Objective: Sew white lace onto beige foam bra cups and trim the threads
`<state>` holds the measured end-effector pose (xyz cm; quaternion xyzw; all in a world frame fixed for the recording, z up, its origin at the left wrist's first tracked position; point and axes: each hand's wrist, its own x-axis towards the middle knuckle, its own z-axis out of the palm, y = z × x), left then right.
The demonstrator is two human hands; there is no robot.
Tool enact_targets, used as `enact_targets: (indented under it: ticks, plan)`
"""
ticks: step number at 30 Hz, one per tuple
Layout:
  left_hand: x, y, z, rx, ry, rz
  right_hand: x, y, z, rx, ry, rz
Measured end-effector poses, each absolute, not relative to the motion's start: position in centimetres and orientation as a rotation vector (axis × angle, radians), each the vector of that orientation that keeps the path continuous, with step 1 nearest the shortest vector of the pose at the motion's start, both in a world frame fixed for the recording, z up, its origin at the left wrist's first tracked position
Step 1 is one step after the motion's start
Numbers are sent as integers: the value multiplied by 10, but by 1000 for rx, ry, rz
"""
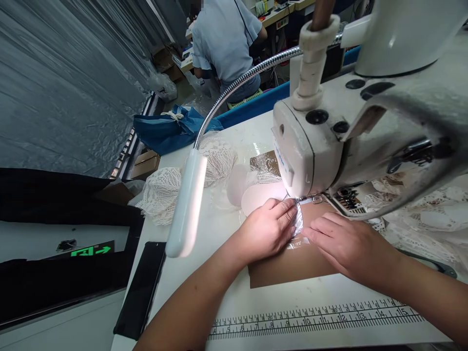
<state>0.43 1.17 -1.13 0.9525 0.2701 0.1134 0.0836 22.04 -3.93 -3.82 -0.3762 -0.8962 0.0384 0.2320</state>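
Observation:
A small white patterned fabric piece [299, 222] lies under the needle end of the white sewing machine [298, 156]. My left hand [268, 229] has its fingers together over this piece and presses it down from the left. Coming from the right, my right hand [340, 239] is closed, its thumb and fingertips at the piece's right edge. Beneath both hands is a brown board [292, 268] with clear tape on it. A pale pink rounded piece [256, 197] touches the area behind my left fingers. The needle itself is hidden.
A lamp [188, 204] on a bendable metal neck hangs to the left. Bundles of white lace [163, 192] lie behind it, with more lace [420, 214] at right. A printed ruler [318, 319] runs along the front; a black phone-like slab [141, 290] lies left. Someone [226, 44] sits beyond.

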Motion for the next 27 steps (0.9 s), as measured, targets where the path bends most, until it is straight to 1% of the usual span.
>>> enact_targets:
  ticks: [6, 18, 27]
  plan:
    - [1, 15, -11, 2829, 824, 313, 219, -33, -37, -1141, -2473, -66]
    - [-4, 11, -6, 2847, 843, 261, 221, -33, -36, -1181, -2440, -138]
    - [-1, 14, -9, 2886, 909, 309, 214, -26, -36, -1282, -2370, -351]
